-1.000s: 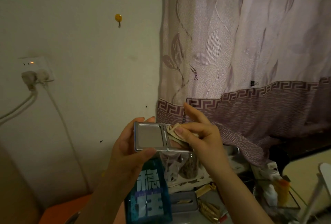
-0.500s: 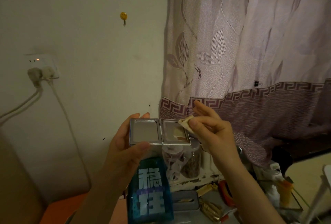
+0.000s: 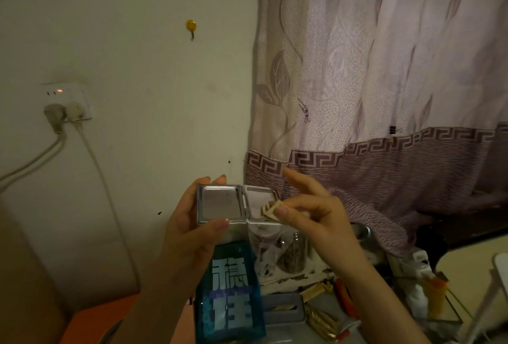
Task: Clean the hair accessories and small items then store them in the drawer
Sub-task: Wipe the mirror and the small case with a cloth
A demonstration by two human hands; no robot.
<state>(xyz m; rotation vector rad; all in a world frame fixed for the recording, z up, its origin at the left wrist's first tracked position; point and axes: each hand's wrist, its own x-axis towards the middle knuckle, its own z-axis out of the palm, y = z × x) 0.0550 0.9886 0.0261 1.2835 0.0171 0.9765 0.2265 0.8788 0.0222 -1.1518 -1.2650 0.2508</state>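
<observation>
**user1:** where's the compact at? looks cramped

**user2:** the compact mirror (image 3: 237, 205) is held up in the air, opened flat, in front of the wall (image 3: 137, 96) and the edge of the curtain (image 3: 371, 82). The left hand (image 3: 189, 231) grips its left half, thumb on the lower rim, fingertips over the top edge. The right hand (image 3: 313, 211) pinches a small folded beige wipe (image 3: 270, 209) against the right panel, index finger sticking out straight.

**user1:** materials?

**user2:** silvery metal frame, square with rounded corners, dull smudgy glass. Curtain's a pale woven fabric with leaf shapes and a darker key-pattern band. There's open room above and left of the hands; below is tight: a glossy blue box (image 3: 229, 294) with big white characters, clear jars (image 3: 277, 250), a grey tin (image 3: 283, 308) and gold wrappers (image 3: 321, 319) crowd the desk (image 3: 99, 319), whose orange corner shows at lower left.
</observation>
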